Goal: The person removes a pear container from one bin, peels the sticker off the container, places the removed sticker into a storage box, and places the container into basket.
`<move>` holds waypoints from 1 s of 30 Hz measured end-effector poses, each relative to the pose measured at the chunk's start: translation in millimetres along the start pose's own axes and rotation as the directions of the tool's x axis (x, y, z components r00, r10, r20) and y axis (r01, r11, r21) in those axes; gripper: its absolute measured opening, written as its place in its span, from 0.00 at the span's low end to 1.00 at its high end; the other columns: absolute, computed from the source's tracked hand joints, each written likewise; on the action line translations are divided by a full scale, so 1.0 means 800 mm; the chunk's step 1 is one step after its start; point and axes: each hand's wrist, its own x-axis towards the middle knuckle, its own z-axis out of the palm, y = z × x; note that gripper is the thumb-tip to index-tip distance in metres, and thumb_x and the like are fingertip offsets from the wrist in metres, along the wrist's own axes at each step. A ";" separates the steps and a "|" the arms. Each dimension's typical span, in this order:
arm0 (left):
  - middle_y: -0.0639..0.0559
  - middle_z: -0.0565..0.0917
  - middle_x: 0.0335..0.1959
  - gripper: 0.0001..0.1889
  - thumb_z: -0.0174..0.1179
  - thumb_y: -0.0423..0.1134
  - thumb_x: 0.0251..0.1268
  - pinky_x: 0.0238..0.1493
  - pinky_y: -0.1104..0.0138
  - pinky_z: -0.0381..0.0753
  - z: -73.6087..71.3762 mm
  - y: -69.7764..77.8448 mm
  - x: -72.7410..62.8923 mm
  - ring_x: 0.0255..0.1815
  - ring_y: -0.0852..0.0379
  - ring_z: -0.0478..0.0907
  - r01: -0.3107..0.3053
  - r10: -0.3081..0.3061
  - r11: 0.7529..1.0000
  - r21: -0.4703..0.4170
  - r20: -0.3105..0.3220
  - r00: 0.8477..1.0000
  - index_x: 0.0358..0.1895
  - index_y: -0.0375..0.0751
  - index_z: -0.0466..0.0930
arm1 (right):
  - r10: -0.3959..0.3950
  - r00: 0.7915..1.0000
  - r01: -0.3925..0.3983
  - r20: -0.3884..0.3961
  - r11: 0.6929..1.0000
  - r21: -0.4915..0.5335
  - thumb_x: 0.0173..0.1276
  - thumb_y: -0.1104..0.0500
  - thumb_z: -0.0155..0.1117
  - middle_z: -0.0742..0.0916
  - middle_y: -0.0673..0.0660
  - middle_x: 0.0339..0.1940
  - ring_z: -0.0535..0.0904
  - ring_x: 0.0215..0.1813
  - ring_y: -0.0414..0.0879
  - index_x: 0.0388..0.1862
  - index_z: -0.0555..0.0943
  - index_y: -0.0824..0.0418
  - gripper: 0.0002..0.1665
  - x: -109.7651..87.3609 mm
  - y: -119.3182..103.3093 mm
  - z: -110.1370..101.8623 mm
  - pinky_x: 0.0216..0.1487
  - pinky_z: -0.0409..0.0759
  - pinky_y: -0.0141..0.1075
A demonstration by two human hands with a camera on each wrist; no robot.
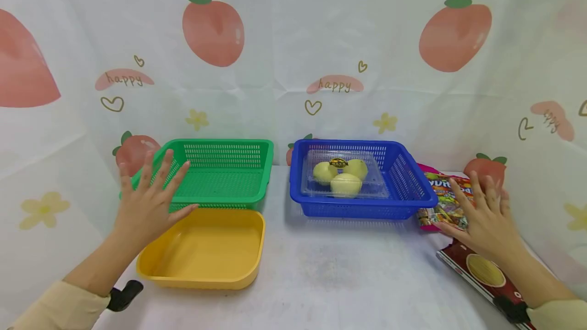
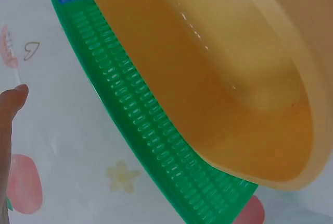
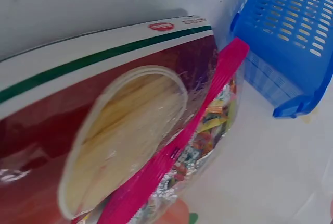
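Note:
My left hand (image 1: pixel 149 205), fingers spread, hovers over the left side of a green mesh basket (image 1: pixel 224 182) and a yellow plastic basin (image 1: pixel 206 248). It holds nothing. At the right, my right hand (image 1: pixel 490 225) is also spread and has nothing in its grasp. Beneath and around it lie a colourful candy bag (image 1: pixel 442 195) with pink edges and a dark red packet (image 1: pixel 486 269) with an oval patch of pale yellow strands. The right wrist view shows that packet (image 3: pixel 130 130) close up, overlapping the candy bag, with no fingers in sight. One finger (image 2: pixel 8 114) appears in the left wrist view.
A blue mesh basket (image 1: pixel 362 209) stands right of the green one. Inside it sits a clear plastic box (image 1: pixel 373 185) with three pale green round fruits (image 1: pixel 346 185). A white cloth (image 1: pixel 275 116) printed with fruit and hearts hangs behind the white tabletop (image 1: pixel 321 279).

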 end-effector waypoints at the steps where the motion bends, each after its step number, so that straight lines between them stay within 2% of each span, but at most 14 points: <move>1: 0.47 0.39 0.77 0.48 0.13 0.78 0.55 0.63 0.28 0.38 0.001 0.000 0.002 0.77 0.41 0.31 -0.003 0.003 1.000 -0.003 -0.007 1.000 0.74 0.54 0.47 | -0.007 1.000 0.007 -0.004 1.000 0.000 0.57 0.22 0.44 0.31 0.58 0.75 0.20 0.74 0.56 0.75 0.31 0.45 0.59 0.001 0.000 0.000 0.69 0.17 0.58; 4: 0.47 0.39 0.77 0.48 0.13 0.78 0.55 0.61 0.27 0.44 0.002 0.003 0.006 0.77 0.41 0.31 -0.005 0.005 1.000 -0.001 -0.001 1.000 0.74 0.53 0.48 | -0.011 1.000 0.011 0.006 1.000 -0.009 0.57 0.22 0.43 0.30 0.58 0.75 0.19 0.74 0.56 0.75 0.30 0.45 0.59 0.006 -0.002 0.000 0.69 0.16 0.57; 7: 0.46 0.38 0.77 0.49 0.12 0.77 0.55 0.63 0.28 0.40 0.005 0.005 0.011 0.77 0.41 0.31 -0.013 0.013 1.000 -0.013 0.007 1.000 0.74 0.51 0.48 | -0.002 1.000 0.003 0.022 1.000 -0.023 0.56 0.22 0.44 0.29 0.59 0.75 0.17 0.74 0.56 0.75 0.29 0.46 0.60 0.011 -0.004 0.000 0.69 0.15 0.55; 9: 0.47 0.36 0.77 0.49 0.10 0.77 0.54 0.62 0.28 0.45 0.006 0.008 0.014 0.77 0.41 0.30 -0.011 0.011 1.000 0.003 0.026 1.000 0.74 0.51 0.47 | -0.006 1.000 0.006 0.018 1.000 -0.026 0.56 0.21 0.43 0.29 0.59 0.75 0.17 0.74 0.56 0.74 0.29 0.46 0.60 0.014 -0.005 0.000 0.69 0.15 0.54; 11: 0.47 0.35 0.77 0.50 0.09 0.77 0.54 0.63 0.29 0.44 0.007 0.010 0.017 0.76 0.41 0.30 -0.017 0.017 1.000 0.003 0.029 0.999 0.74 0.51 0.47 | -0.018 1.000 0.018 0.008 1.000 -0.021 0.56 0.21 0.43 0.29 0.59 0.75 0.17 0.74 0.57 0.75 0.29 0.46 0.60 0.018 -0.006 0.001 0.70 0.16 0.54; 14: 0.47 0.35 0.77 0.49 0.09 0.77 0.54 0.60 0.27 0.49 0.009 0.013 0.022 0.77 0.42 0.30 -0.023 0.023 1.000 0.005 0.039 0.999 0.74 0.51 0.48 | -0.018 1.000 0.018 0.004 1.000 -0.012 0.56 0.24 0.48 0.29 0.60 0.75 0.18 0.74 0.57 0.75 0.31 0.46 0.60 0.023 -0.007 0.002 0.70 0.16 0.54; 18: 0.47 0.36 0.77 0.49 0.12 0.77 0.56 0.64 0.29 0.42 0.014 0.017 0.029 0.77 0.41 0.31 -0.044 0.044 0.999 -0.020 0.012 0.999 0.73 0.49 0.51 | 0.004 1.000 -0.004 0.019 1.000 0.004 0.56 0.28 0.54 0.32 0.60 0.75 0.18 0.74 0.55 0.76 0.34 0.48 0.61 0.029 -0.010 0.003 0.70 0.17 0.55; 24: 0.49 0.35 0.77 0.51 0.10 0.76 0.56 0.67 0.34 0.31 0.023 0.022 0.041 0.77 0.43 0.30 -0.068 0.068 0.997 -0.028 -0.008 0.998 0.71 0.45 0.56 | 0.008 1.000 -0.009 0.021 1.000 0.021 0.57 0.26 0.51 0.33 0.62 0.75 0.19 0.74 0.56 0.76 0.36 0.50 0.60 0.046 -0.011 0.003 0.69 0.18 0.58; 30: 0.47 0.36 0.77 0.53 0.08 0.76 0.55 0.69 0.36 0.30 0.031 0.030 0.056 0.77 0.43 0.30 -0.081 0.081 0.996 -0.025 0.020 0.997 0.70 0.42 0.59 | 0.021 0.999 -0.022 0.044 0.999 0.031 0.58 0.26 0.49 0.31 0.61 0.75 0.18 0.73 0.57 0.76 0.35 0.50 0.59 0.067 -0.015 0.001 0.69 0.18 0.59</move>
